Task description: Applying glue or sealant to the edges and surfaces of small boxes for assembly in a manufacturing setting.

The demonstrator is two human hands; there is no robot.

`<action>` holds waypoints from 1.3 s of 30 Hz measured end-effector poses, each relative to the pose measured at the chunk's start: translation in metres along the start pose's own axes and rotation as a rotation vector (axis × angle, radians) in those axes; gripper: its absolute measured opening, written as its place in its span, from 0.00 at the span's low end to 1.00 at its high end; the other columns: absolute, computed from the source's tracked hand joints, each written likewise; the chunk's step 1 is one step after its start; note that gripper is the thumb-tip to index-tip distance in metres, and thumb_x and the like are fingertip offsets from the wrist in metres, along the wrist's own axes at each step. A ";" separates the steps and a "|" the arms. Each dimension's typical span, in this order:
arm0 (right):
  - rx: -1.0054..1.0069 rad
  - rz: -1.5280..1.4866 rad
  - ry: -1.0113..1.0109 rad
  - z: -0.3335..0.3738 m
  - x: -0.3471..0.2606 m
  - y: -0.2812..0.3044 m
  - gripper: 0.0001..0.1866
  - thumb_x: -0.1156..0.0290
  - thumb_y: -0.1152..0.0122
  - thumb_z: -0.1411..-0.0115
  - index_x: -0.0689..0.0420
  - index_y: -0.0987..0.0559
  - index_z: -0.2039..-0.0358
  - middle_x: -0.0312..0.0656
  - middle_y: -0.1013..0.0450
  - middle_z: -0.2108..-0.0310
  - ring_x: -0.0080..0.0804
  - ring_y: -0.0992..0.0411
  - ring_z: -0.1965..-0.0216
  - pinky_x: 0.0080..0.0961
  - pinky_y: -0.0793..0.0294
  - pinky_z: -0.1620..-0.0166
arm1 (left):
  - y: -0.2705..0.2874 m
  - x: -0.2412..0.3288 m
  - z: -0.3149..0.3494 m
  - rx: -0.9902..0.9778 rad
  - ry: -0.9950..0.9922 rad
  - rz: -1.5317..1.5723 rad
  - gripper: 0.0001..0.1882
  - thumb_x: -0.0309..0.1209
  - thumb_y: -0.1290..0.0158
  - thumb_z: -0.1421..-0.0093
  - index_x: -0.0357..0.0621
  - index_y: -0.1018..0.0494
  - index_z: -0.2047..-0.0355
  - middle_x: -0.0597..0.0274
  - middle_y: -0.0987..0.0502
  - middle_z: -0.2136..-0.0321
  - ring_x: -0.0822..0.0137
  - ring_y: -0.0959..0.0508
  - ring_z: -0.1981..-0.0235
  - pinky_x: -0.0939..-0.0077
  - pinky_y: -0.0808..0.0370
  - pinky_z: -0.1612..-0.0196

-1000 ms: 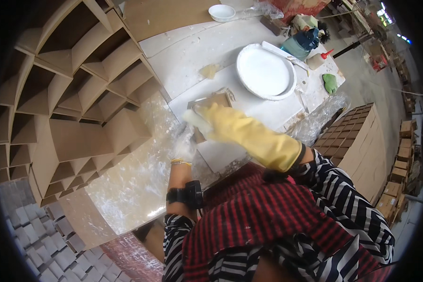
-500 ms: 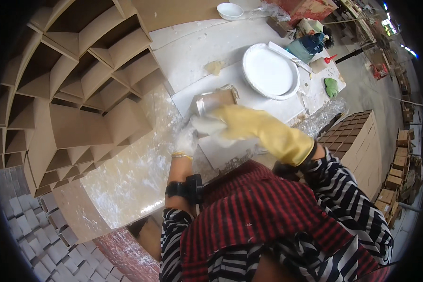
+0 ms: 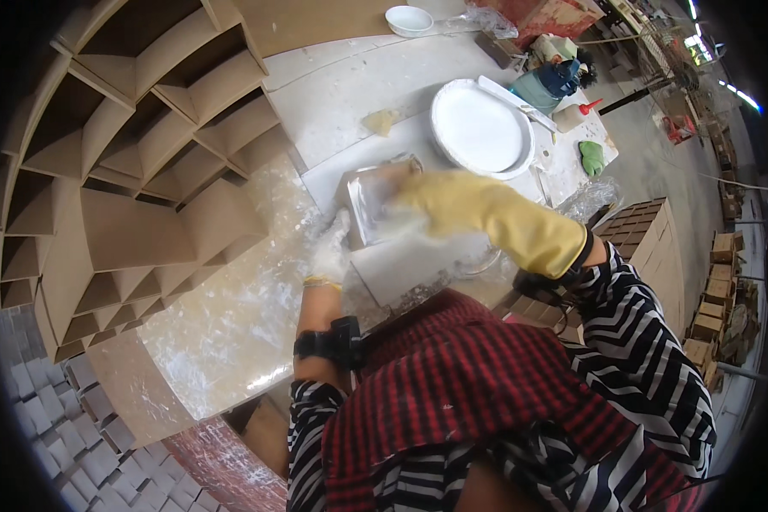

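Note:
On the table in front of me is a small brown fibreboard box (image 3: 367, 200), its face streaked with wet white coating. My left hand (image 3: 328, 249), in a white-smeared thin glove, grips the box's left edge with its fingers closed. My right hand (image 3: 444, 205) wears a long yellow rubber glove and lies over the box's right side. Its fingers are smeared by motion, and whether they hold anything cannot be made out. Just beyond stands a round white basin (image 3: 478, 128) of white liquid, with a flat pale strip (image 3: 516, 102) across its rim.
Stacked brown compartment boxes (image 3: 136, 226) rise at the left. At the back right are a blue-green jug (image 3: 542, 85), a red-tipped bottle (image 3: 576, 113) and a green cloth (image 3: 590, 159). A white bowl (image 3: 410, 21) sits at the far edge. More stacked boxes (image 3: 636, 230) stand at right.
My right hand has moved off my left hand and slightly rightward over the box. More of the box's white-streaked face shows. My left hand stays at its left edge.

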State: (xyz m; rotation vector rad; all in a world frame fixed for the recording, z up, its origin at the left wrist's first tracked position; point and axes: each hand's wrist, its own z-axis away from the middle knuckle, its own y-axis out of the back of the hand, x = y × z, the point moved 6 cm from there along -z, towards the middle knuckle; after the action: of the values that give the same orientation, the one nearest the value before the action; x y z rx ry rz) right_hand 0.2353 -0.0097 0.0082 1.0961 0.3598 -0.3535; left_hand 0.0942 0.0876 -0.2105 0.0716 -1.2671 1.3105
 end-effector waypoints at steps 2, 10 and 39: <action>-0.080 -0.001 -0.056 0.010 0.001 0.004 0.28 0.72 0.43 0.52 0.47 0.28 0.47 0.44 0.32 0.48 0.43 0.32 0.48 0.37 0.33 0.46 | -0.010 0.007 0.009 -0.002 0.006 0.003 0.27 0.33 0.42 0.42 0.28 0.35 0.47 0.55 0.29 0.51 0.68 0.31 0.51 0.79 0.36 0.47; 0.072 0.497 -0.152 -0.017 0.024 0.033 0.14 0.73 0.45 0.50 0.54 0.22 0.61 0.44 0.26 0.61 0.43 0.27 0.56 0.34 0.27 0.55 | -0.009 0.011 0.014 0.099 0.071 -0.189 0.28 0.36 0.41 0.44 0.31 0.33 0.48 0.57 0.28 0.53 0.68 0.31 0.52 0.77 0.36 0.48; 0.377 -0.119 -0.296 -0.002 0.015 0.029 0.20 0.66 0.43 0.46 0.57 0.26 0.52 0.52 0.26 0.59 0.46 0.27 0.55 0.33 0.29 0.51 | -0.035 0.032 0.029 0.139 0.137 -0.255 0.28 0.37 0.41 0.44 0.34 0.32 0.47 0.61 0.27 0.54 0.71 0.29 0.54 0.80 0.34 0.51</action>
State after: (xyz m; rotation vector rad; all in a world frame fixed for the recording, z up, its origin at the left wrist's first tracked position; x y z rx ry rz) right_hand 0.2612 0.0027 0.0241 1.3703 0.0944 -0.7007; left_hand 0.0931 0.0774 -0.1554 0.2306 -1.0140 1.1604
